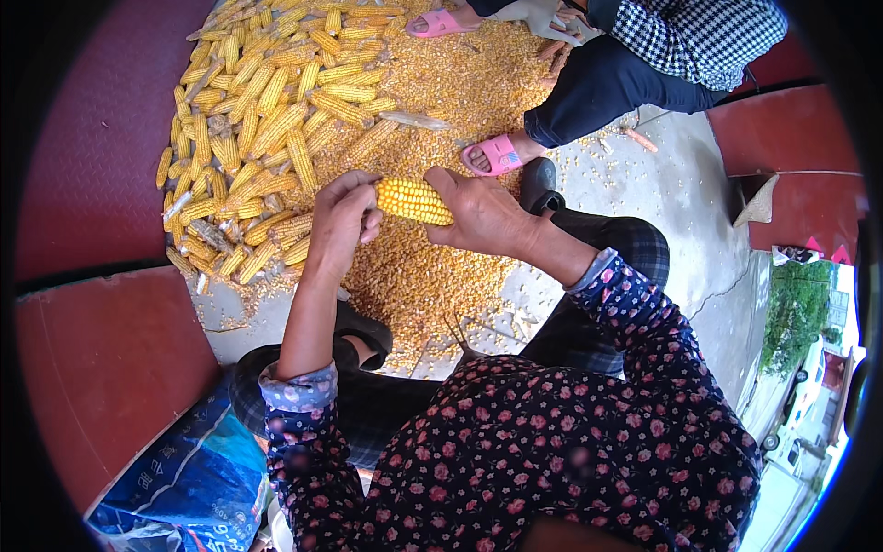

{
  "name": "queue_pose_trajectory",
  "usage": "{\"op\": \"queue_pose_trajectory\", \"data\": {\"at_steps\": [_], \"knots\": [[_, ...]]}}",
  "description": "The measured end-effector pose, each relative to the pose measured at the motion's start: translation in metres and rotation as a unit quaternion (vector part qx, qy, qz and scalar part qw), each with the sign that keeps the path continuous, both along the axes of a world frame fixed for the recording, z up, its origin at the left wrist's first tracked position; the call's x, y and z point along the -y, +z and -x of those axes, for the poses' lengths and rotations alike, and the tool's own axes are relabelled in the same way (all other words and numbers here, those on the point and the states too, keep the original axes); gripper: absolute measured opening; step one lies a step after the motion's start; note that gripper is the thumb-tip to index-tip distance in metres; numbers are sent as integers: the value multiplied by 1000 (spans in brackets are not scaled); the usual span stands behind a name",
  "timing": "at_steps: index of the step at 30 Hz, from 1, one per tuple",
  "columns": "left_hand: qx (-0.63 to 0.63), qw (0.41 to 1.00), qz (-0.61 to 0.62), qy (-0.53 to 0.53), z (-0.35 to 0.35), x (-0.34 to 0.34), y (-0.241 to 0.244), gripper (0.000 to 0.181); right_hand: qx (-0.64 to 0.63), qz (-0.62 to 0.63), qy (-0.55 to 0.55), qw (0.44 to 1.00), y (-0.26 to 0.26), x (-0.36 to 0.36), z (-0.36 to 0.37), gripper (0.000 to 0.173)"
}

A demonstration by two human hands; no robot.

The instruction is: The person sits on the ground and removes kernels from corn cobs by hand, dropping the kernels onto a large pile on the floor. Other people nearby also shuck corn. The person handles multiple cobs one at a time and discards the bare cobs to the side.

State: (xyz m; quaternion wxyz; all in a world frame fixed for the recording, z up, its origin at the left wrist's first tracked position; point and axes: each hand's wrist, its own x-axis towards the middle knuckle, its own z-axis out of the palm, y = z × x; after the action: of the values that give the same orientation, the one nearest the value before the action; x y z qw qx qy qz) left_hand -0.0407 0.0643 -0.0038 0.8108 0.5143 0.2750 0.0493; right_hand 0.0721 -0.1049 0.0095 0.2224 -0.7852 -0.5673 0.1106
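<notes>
An ear of yellow corn point(414, 201), its kernels in full rows on the visible side, is held level between my two hands. My right hand point(483, 210) is wrapped around its right end, thumb along the top. At the other end, the bent fingers of my left hand point(345, 210) grip the tip. Beneath both hands lies a thick spread of loose corn kernels point(428, 283) on the concrete floor. A large heap of husked corn ears point(262, 124) lies beyond my left hand, some with dry husk bits attached.
Across from me sits another person in a checked sleeve point(655, 41) and pink slippers point(497, 155). Bare reddish cobs point(552, 52) lie near that person. Red panels point(103, 366) border the floor at left. A blue printed sack point(186, 476) sits at lower left.
</notes>
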Motion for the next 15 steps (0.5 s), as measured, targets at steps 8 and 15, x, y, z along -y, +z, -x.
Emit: {"op": "queue_pose_trajectory", "data": {"at_steps": [8, 15], "knots": [[25, 996, 70, 54, -3, 1, 9, 24, 86, -45, 1, 995, 3, -1, -5, 54], [42, 993, 100, 55, -2, 4, 3, 26, 165, -47, -14, 985, 5, -2, -4, 62]]}}
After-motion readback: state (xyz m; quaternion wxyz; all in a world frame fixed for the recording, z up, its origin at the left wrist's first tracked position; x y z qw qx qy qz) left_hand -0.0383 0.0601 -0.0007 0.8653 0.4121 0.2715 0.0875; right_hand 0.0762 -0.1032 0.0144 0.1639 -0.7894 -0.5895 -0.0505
